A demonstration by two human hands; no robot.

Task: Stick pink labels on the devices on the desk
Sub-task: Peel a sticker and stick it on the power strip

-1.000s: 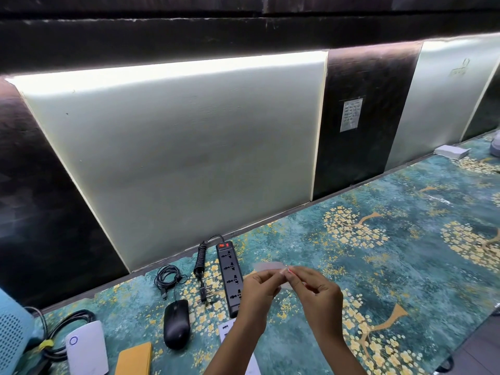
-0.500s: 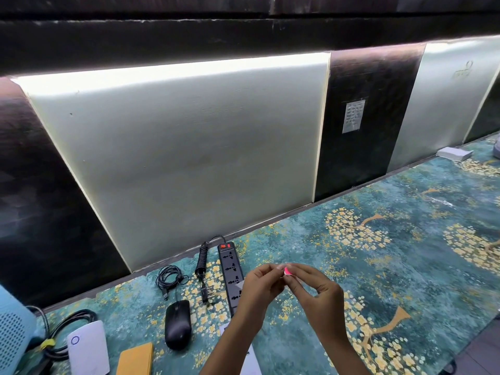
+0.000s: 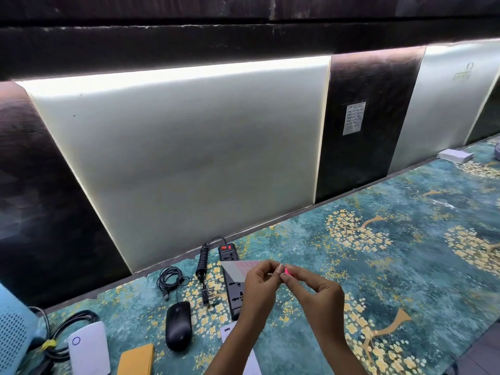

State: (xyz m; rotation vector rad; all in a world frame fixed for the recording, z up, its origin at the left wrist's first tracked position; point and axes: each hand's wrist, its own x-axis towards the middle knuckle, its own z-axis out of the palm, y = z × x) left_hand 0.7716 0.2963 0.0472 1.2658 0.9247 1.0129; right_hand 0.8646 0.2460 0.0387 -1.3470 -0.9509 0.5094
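Note:
My left hand (image 3: pixel 259 285) holds a shiny label sheet (image 3: pixel 235 267) that sticks out to the left above the desk. My right hand (image 3: pixel 313 289) pinches a small pink label (image 3: pixel 286 271) at the sheet's edge, fingertips of both hands touching. Under the hands lies a black power strip (image 3: pixel 232 282) with a red switch, partly hidden by my left hand. A black mouse (image 3: pixel 178 324) sits to its left, and a white device (image 3: pixel 88 347) lies near the desk's left end.
A coiled black cable with a plug (image 3: pixel 203 269) and a bundled thin cable (image 3: pixel 170 277) lie by the wall. An orange pad (image 3: pixel 136 359) and a white paper (image 3: pixel 226 332) lie near the front. A pale blue appliance (image 3: pixel 13 328) stands far left. White box (image 3: pixel 454 154) far right.
The hands stay together above the power strip. A pink label has appeared pinched at the right fingertips, and the sheet now sticks out to the left of my left hand.

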